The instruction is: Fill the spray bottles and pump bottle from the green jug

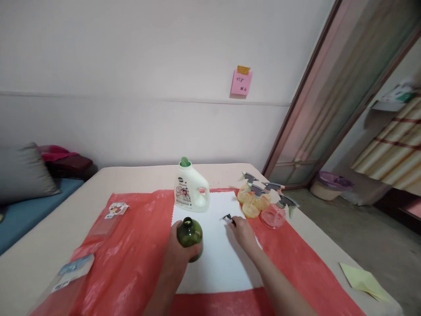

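My left hand (178, 251) is wrapped round a dark green, rounded bottle (190, 235) with an uncapped black neck, held over a white sheet (217, 267). To its right, my right hand (244, 235) pinches a small black piece (227, 217) that looks like a pump top, apart from the bottle. Behind the bottle stands a pale green detergent jug (191, 188) with a handle and a green cap or spout at its mouth. Yellow spray bottles (251, 206) and a pink spray bottle (273, 216) with grey trigger heads are grouped beyond my right hand.
Red plastic sheeting (138, 245) covers much of the table (46, 235). Two clear plastic packets (74, 274) lie at the left. Yellow paper notes (363, 281) are at the right edge. A pink note (241, 83) hangs on the wall; a bin (330, 186) stands on the floor.
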`<state>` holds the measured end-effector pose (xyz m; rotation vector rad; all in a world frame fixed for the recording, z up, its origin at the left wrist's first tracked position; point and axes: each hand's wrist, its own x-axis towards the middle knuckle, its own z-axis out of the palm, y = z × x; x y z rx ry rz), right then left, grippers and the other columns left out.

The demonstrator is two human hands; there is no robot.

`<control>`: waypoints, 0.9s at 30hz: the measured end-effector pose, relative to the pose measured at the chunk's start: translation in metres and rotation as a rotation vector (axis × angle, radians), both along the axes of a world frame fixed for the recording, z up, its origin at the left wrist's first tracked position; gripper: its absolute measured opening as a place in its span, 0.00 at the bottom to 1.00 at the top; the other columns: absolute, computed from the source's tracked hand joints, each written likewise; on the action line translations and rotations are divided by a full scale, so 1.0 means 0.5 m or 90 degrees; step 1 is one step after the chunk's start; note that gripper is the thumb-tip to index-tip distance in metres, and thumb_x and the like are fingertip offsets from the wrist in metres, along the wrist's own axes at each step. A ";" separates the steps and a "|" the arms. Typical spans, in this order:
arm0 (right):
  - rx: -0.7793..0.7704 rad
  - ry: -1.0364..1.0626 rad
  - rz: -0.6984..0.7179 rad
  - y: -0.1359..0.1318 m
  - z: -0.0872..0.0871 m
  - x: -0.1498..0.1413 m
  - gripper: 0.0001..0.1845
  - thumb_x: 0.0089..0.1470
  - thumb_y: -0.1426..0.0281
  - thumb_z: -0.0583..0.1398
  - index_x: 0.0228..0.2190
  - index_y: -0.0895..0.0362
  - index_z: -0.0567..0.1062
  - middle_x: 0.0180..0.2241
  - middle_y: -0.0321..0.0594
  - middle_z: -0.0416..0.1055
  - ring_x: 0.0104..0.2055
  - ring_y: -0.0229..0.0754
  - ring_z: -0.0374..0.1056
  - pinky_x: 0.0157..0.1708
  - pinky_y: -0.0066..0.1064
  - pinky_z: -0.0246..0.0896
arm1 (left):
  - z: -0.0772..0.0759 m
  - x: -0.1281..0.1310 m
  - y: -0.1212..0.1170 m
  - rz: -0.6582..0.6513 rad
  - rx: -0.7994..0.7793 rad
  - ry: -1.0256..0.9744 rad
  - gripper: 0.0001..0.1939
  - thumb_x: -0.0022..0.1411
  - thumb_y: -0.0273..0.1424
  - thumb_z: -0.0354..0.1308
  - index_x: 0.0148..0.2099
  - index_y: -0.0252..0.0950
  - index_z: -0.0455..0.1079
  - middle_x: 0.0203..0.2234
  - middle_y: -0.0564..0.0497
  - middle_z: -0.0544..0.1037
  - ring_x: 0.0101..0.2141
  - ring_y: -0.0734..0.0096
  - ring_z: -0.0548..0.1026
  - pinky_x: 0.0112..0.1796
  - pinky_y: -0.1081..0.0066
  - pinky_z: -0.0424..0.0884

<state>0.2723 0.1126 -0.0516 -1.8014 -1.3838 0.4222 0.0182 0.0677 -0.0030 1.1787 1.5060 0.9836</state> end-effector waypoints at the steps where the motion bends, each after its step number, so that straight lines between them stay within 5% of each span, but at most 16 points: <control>1: 0.041 0.049 0.000 -0.001 0.019 0.002 0.16 0.52 0.56 0.63 0.24 0.56 0.74 0.25 0.42 0.73 0.34 0.47 0.70 0.37 0.39 0.65 | -0.003 0.008 -0.006 -0.006 0.007 -0.001 0.44 0.43 0.28 0.69 0.62 0.39 0.58 0.51 0.44 0.77 0.49 0.55 0.77 0.48 0.61 0.73; 6: 0.246 0.306 -0.018 -0.028 0.136 -0.013 0.26 0.58 0.46 0.54 0.42 0.52 0.75 0.40 0.42 0.77 0.42 0.45 0.73 0.42 0.40 0.69 | -0.025 0.052 -0.041 -0.032 0.048 0.068 0.47 0.41 0.26 0.68 0.65 0.39 0.59 0.56 0.44 0.72 0.56 0.51 0.72 0.54 0.60 0.68; 10: 0.385 0.629 0.020 -0.073 0.184 -0.057 0.14 0.51 0.59 0.68 0.39 0.50 0.78 0.41 0.37 0.78 0.42 0.41 0.72 0.48 0.41 0.67 | -0.035 0.080 -0.058 -0.086 0.026 0.095 0.48 0.39 0.25 0.68 0.65 0.37 0.59 0.56 0.43 0.73 0.55 0.52 0.71 0.55 0.61 0.66; 15: 0.321 0.610 0.082 -0.103 0.167 -0.075 0.13 0.51 0.62 0.69 0.39 0.49 0.79 0.42 0.37 0.79 0.46 0.42 0.72 0.51 0.40 0.64 | -0.033 0.096 -0.068 -0.116 -0.005 0.087 0.49 0.38 0.23 0.68 0.65 0.36 0.58 0.56 0.43 0.72 0.55 0.53 0.72 0.52 0.62 0.68; 22: 0.074 0.477 0.382 -0.109 0.142 -0.087 0.13 0.45 0.65 0.71 0.36 0.50 0.81 0.37 0.36 0.78 0.42 0.44 0.71 0.45 0.36 0.66 | -0.011 0.089 -0.063 -0.087 -0.023 0.128 0.48 0.40 0.25 0.68 0.65 0.38 0.58 0.53 0.45 0.75 0.52 0.53 0.74 0.46 0.64 0.71; 27: 0.015 0.494 0.436 -0.099 0.121 -0.109 0.14 0.46 0.62 0.71 0.35 0.51 0.80 0.37 0.36 0.77 0.43 0.44 0.71 0.46 0.36 0.66 | -0.012 0.074 -0.061 -0.080 0.019 0.131 0.47 0.39 0.25 0.68 0.64 0.39 0.60 0.54 0.45 0.75 0.53 0.52 0.73 0.49 0.61 0.70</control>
